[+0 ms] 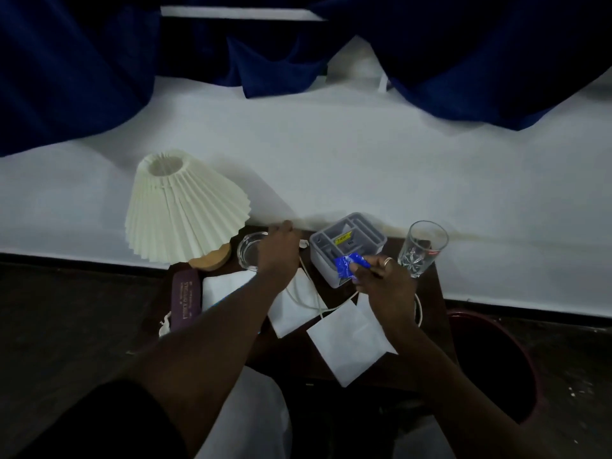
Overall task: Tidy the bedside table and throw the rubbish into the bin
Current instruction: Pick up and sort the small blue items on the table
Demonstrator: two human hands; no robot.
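My right hand (381, 279) grips a crumpled blue wrapper (347, 265) just in front of the grey organiser box (347, 240). My left hand (280, 248) reaches over the dark bedside table (430, 293), its fingers curled at the far edge beside a glass ashtray (248, 251); whether it holds anything is hidden. Several white paper sheets (347, 342) lie on the table. A dark red bin (490, 359) stands on the floor to the right of the table.
A pleated cream lamp (182, 207) on a wooden base stands at the table's left rear. A maroon case (185, 299) lies at the left. A drinking glass (420, 250) stands at the right rear. A white cord (314, 303) runs across the papers. Behind is a white bed with blue bedding (82, 77).
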